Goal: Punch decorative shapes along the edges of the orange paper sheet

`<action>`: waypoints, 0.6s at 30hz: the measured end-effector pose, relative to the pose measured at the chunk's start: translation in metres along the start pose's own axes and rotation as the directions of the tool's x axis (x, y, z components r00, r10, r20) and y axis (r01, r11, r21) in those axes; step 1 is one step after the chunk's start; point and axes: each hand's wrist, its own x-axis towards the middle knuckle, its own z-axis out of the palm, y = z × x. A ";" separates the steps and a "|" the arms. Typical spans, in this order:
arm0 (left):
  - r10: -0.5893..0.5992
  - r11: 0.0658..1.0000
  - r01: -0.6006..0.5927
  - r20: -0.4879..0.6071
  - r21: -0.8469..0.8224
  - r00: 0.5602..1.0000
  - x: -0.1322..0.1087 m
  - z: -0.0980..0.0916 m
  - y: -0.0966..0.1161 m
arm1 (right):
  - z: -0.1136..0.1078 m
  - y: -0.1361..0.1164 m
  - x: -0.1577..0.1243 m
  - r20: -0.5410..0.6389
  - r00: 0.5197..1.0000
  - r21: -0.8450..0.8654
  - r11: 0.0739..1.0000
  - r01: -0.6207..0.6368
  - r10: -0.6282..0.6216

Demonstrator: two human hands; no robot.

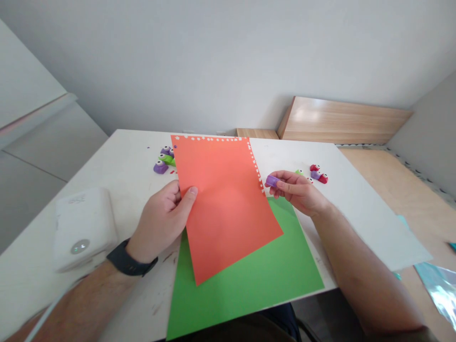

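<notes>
Green paper (256,280) lies bottom centre on the counter (137,178). Mid-frame above it, an orange sheet (228,204) has its left edge pinched in the grip of the left hand (166,209); right of centre, the right hand (295,191) holds a purple piece (272,181) beside the sheet's hole-lined edge.
</notes>
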 end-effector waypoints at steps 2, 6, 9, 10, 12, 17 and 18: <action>0.018 1.000 -0.017 0.021 -0.009 1.000 0.001 -0.001 -0.004 | -0.001 0.001 -0.001 0.028 1.000 0.030 1.000 -0.002 0.002; 0.032 0.999 -0.032 0.020 -0.014 0.999 0.002 -0.001 -0.007 | -0.002 0.002 -0.002 0.062 0.998 0.070 0.998 -0.002 -0.003; 0.040 0.999 -0.039 0.019 -0.026 0.999 0.002 -0.001 -0.008 | -0.001 0.002 -0.002 0.033 0.999 0.069 0.998 0.006 -0.008; 0.041 0.999 -0.040 0.020 -0.030 0.999 0.001 -0.001 -0.008 | 0.000 0.002 -0.001 0.018 1.000 0.074 0.997 0.006 -0.008; 0.040 0.999 -0.039 0.023 -0.032 0.999 0.002 -0.001 -0.008 | 0.002 0.002 0.000 -0.011 1.000 0.091 0.996 0.004 -0.003; 0.041 0.999 -0.041 0.015 -0.025 0.999 0.002 -0.001 -0.008 | 0.003 0.002 0.002 -0.076 0.997 0.113 0.994 -0.005 0.014; 0.043 0.999 -0.043 0.015 -0.025 0.999 0.002 -0.001 -0.008 | 0.003 0.002 0.002 -0.076 0.997 0.125 0.992 0.000 0.009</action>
